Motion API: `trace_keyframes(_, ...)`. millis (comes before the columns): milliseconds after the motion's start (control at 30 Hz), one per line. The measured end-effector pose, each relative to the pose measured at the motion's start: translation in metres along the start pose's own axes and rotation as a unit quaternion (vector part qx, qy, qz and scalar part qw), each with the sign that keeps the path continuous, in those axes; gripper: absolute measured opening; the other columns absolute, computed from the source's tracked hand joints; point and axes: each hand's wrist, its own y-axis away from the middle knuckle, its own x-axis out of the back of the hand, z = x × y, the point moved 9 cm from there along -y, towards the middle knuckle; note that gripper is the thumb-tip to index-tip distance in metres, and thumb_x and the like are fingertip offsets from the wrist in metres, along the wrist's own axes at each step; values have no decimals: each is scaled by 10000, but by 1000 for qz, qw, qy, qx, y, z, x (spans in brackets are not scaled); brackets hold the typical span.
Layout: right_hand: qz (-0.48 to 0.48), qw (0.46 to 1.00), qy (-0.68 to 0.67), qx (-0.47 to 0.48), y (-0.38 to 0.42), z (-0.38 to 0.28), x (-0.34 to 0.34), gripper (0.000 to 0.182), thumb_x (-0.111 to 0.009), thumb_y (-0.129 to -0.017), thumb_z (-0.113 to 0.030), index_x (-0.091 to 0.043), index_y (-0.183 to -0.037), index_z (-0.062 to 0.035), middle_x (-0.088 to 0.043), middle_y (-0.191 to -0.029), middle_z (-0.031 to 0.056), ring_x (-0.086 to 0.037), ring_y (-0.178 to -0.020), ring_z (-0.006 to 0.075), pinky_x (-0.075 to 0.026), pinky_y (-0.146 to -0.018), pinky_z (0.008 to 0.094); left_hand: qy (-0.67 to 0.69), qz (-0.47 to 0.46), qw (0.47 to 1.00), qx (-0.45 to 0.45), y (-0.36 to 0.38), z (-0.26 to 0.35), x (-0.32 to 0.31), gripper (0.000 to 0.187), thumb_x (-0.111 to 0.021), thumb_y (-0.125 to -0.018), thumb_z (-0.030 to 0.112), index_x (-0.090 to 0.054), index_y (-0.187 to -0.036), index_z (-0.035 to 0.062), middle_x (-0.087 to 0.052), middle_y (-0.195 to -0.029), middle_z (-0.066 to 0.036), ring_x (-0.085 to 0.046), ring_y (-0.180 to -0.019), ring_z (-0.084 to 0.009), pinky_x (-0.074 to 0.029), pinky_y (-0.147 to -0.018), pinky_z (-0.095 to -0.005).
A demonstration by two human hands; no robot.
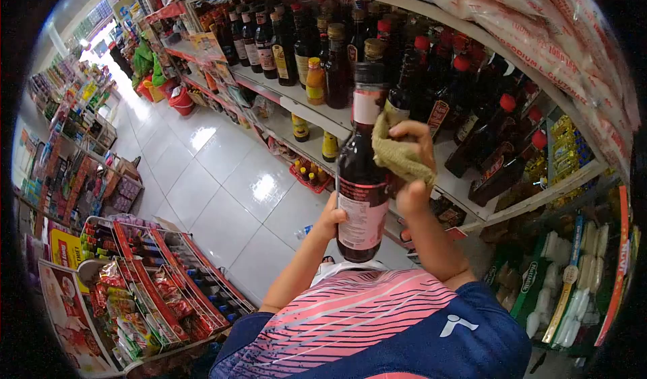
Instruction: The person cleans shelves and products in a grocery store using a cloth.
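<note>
A dark glass bottle point(358, 156) with a black cap and a pale pink label stands nearly upright in front of my chest. My left hand point(330, 217) is wrapped round its lower part, the thumb on the label. A greenish-tan cloth point(397, 151) is gripped in my right hand point(416, 166), pressed against or very close to the bottle's shoulder and neck. The fingers of that hand are curled over the cloth. Behind the bottle, the shelf point(320, 114) carries rows of dark sauce bottles point(283, 52) and a small orange-yellow bottle point(315, 81).
Red-capped bottles point(502, 119) line the shelf to the right, below stacked white-and-red bags point(499, 21). A rack of snack packets point(128, 298) stands at lower left. Tiled floor point(209, 197) runs along the aisle towards red buckets point(180, 100). Packaged goods point(552, 278) hang at lower right.
</note>
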Motion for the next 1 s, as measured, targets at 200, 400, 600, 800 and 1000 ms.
trace_keyframes(200,20,919,-262,-294,63,58,-3,661,-392,-767,-561,-325,-1142,-20,-406,-1085,78,-414,-1021,174,-341,-848,296,8,19,999,-37,-2,26,2,876,-683,-516,474,-349,-1164,-11,-503,-1066,-121,-526,-926,-192,-428,-785,-326)
trace_keyframes(400,48,924,-168,-340,92,74,-14,729,-519,-755,-443,-192,-1259,-31,-294,-1232,98,-304,-1124,189,-246,-935,313,15,42,999,-16,5,23,14,874,-682,-518,472,-352,-1157,-25,-502,-1067,-117,-520,-932,-190,-426,-787,-327)
trace_keyframes(600,-166,857,-321,-366,15,88,-57,854,-653,-611,-475,-268,-1220,-17,-460,-1085,147,-458,-983,223,-361,-852,329,22,4,999,46,14,24,-1,836,-684,-521,460,-396,-1140,-23,-515,-1053,-102,-519,-925,-185,-413,-810,-313)
trace_keyframes(800,-340,776,-442,-294,-5,52,-102,863,-689,-567,-467,-313,-1176,16,-518,-997,210,-549,-882,257,-458,-764,365,23,-20,999,34,24,14,1,868,-696,-506,450,-379,-1161,-24,-487,-1097,-104,-468,-996,-167,-359,-862,-298)
trace_keyframes(1000,-163,808,-460,-330,16,70,-101,743,-384,-749,-588,-347,-1110,61,-463,-1019,242,-544,-847,261,-469,-719,354,-71,79,993,-52,32,34,24,840,-704,-508,385,-378,-1163,-28,-491,-1065,-80,-459,-964,-140,-352,-844,-275)
